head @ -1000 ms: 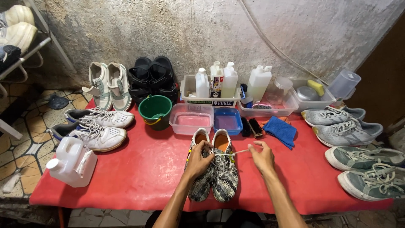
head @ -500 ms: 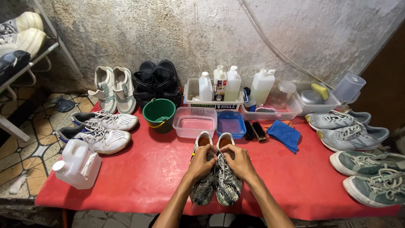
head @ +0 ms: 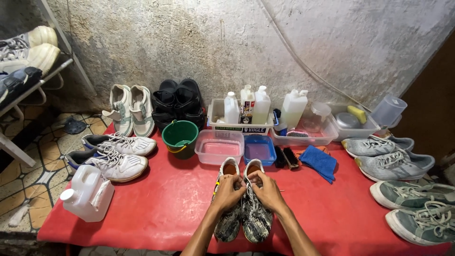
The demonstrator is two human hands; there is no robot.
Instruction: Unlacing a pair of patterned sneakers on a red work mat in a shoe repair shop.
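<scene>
A red table (head: 156,204) stands against a stained, rough plaster wall (head: 199,42), above a patterned tiled floor (head: 28,185). At its near centre lies a pair of patterned sneakers (head: 244,215), toes toward the viewer. The left hand (head: 228,193) and right hand (head: 268,190) meet over the laces, fingers pinched closed on them. Behind stand a green bucket (head: 179,137), a clear tub (head: 219,147) and a blue tray (head: 259,150); other shoes line both table edges.
</scene>
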